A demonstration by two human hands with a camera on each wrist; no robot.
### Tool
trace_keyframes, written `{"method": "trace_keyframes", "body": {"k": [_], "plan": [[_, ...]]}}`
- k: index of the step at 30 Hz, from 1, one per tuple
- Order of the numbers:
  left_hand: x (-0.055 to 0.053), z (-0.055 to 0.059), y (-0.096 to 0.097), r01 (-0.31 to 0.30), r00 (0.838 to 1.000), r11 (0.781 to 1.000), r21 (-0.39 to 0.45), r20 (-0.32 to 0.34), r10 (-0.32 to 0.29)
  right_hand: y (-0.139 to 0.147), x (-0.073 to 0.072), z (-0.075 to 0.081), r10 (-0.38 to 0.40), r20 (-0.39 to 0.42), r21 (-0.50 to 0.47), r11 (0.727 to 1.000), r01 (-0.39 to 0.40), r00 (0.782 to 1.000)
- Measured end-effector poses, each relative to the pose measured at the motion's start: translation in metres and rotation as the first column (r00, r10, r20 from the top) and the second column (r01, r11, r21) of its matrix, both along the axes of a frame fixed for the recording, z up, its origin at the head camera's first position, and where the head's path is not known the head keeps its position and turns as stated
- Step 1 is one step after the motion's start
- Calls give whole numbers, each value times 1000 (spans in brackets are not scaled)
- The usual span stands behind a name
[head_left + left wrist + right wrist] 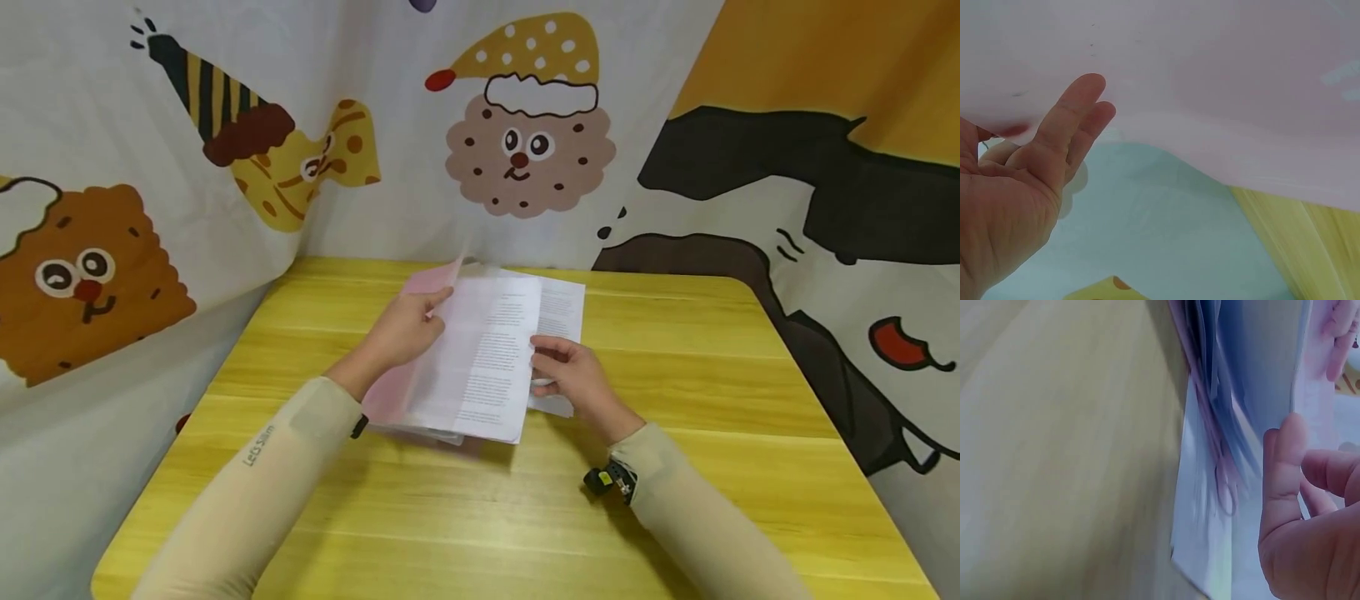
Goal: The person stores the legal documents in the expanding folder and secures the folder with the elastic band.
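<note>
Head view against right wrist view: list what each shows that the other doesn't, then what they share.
Only the head view: lines of printed text on the white page, the left sleeve and right sleeve, and the cookie character in a spotted hat.

Only the right wrist view: leaves seen nearly edge-on, fanned apart, and a narrow pinkish loop at their lower end; I can't tell what it is.

Both: the white page, the pink cover, the wooden table, and both hands, left and right.

Looks forward and down from the head; peers closely from both wrists, sharing the translucent pink cover point(442, 362).
</note>
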State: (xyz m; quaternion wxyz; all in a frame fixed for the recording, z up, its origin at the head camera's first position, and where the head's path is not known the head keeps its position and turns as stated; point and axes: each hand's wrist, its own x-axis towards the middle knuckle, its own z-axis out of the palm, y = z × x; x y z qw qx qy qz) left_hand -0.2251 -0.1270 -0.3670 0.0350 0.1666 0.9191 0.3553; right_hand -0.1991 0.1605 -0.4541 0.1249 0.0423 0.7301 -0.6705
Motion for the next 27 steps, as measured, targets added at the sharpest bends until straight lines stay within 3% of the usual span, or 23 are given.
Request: {"method": "trace_keyframes", "body": {"k": [11, 27], "plan": [[-1, -3, 0, -2, 999, 1000, -20, -32, 1, -3, -1, -5, 2, -9, 2, 1000, -2, 1000], [0, -3, 2, -28, 1000, 999, -34, -9, 27, -22, -4, -2, 9, -2, -59, 998, -10, 1000]]}}
